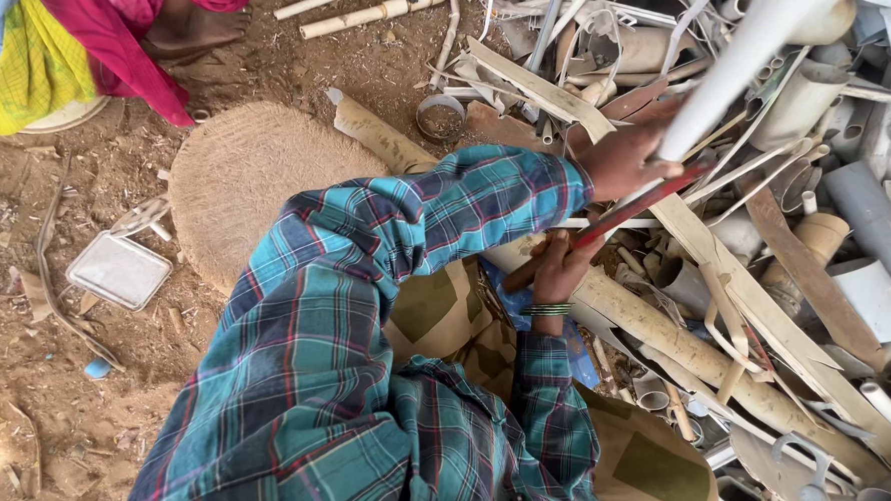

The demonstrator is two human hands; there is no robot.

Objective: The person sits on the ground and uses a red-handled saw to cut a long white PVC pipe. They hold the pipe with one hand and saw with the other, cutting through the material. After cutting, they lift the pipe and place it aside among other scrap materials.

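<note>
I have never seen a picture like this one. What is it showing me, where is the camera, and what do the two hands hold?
The camera sits on a person's head and looks down, so the plaid sleeves are theirs. The left hand grips a white pipe. The right hand, with green bangles, holds a thin red tool against it. On the right lies a heap of broken pipes. On the dirt at left are a round woven mat and a flat tray. Another person's pink clothing shows at top left.

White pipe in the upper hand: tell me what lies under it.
Under the white pipe lies a heap of split, dirty pipe scraps. The left hand covers its lower end; the ground beneath the heap is hidden.
</note>
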